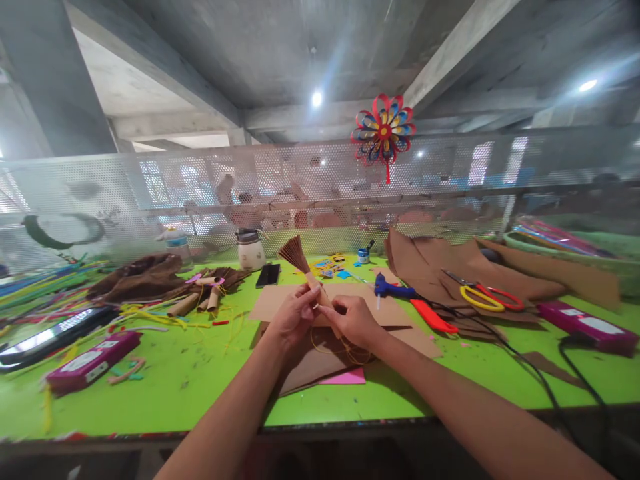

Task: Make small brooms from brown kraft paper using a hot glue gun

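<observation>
My left hand (294,315) and my right hand (353,319) meet over the middle of the green table (190,380). Both pinch the tan handle of a small brown paper broom (300,261), whose fanned brown bristles point up and to the left. A thin yellowish string (345,347) loops down from the handle under my right hand. Beneath my hands lie flat brown cardboard sheets (310,363) and a pink paper piece (345,378).
A blue-and-orange glue gun (415,303) and yellow-and-red scissors (483,297) lie to the right, with black cables. Finished paper brooms (210,287), coloured strips and pink boxes (90,360) lie left. A phone (269,274), a jar, and a mesh screen with a paper pinwheel (383,130) stand behind.
</observation>
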A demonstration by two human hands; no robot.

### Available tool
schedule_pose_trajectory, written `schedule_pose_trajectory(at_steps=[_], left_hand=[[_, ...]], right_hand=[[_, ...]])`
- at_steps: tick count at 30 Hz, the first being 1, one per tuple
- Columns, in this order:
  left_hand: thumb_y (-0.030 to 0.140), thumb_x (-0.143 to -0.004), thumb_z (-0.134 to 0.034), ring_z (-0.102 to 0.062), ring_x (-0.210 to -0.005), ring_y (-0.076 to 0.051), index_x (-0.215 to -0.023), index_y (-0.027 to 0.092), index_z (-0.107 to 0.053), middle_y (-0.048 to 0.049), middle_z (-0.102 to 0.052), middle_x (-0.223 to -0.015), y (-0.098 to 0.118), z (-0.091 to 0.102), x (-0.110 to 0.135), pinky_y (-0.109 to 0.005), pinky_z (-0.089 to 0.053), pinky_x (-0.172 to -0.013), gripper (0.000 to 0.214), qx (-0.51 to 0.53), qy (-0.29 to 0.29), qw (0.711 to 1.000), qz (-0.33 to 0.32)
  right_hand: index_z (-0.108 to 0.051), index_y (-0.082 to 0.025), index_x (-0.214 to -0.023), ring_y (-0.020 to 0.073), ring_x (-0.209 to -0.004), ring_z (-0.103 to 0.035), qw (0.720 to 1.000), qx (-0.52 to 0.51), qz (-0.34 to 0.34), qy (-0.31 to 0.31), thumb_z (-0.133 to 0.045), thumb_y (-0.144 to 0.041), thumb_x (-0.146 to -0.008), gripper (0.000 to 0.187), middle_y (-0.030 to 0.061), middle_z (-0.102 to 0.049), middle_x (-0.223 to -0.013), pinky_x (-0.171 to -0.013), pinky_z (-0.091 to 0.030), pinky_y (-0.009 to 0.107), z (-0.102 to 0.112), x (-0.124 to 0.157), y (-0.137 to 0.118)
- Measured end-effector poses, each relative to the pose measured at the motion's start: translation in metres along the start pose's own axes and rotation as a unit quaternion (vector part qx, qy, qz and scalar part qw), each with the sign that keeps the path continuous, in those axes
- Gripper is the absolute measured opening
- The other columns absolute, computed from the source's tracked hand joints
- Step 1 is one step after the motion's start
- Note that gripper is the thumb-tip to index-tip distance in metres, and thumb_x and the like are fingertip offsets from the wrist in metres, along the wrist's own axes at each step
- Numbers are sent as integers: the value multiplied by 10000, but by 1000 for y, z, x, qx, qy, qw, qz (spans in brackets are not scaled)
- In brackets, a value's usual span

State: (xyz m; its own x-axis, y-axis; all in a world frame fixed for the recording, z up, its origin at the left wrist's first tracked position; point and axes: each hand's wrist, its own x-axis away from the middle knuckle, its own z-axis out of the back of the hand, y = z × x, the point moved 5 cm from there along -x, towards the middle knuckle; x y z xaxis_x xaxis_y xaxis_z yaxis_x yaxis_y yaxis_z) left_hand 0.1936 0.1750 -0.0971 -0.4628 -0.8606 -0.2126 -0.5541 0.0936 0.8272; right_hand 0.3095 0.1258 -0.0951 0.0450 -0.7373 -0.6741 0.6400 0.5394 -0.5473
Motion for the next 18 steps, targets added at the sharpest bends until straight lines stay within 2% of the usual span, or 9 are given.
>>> schedule_pose_trajectory(at_steps=[8, 13, 18], left_hand=[[182, -683, -772, -584, -624, -102, -818, 129, -632, -13, -627, -721, 0, -3, 0, -189, -482, -577, 201, -10, -3, 1000, 0], [197, -693, -767, -587, -625, -99, -803, 128, -624, -19, -639, -720, 1, -6, 2, -187, -476, -589, 193, -26, 15, 999, -9], [199, -688, -766, -568, -554, -97, -831, 156, -602, 13, -612, -647, -3, -6, 5, -198, -468, -550, 221, -44, 35, 998, -6]], right_hand=[[-453, -173, -533, 88, -509, -356, 997, -69, -33, -24, -565, -430, -825, 405, -55, -378, -510, -480, -278, 220, -2, 0, 2], [-440, -179, -526, 90, -507, -350, 994, -94, -46, -36, -551, -432, -827, 408, -55, -373, -507, -467, -283, 218, -3, -1, 3], [-476, -170, -535, 94, -511, -377, 992, -97, -60, -48, -538, -422, -829, 392, -46, -424, -513, -470, -297, 217, -8, 0, 7]])
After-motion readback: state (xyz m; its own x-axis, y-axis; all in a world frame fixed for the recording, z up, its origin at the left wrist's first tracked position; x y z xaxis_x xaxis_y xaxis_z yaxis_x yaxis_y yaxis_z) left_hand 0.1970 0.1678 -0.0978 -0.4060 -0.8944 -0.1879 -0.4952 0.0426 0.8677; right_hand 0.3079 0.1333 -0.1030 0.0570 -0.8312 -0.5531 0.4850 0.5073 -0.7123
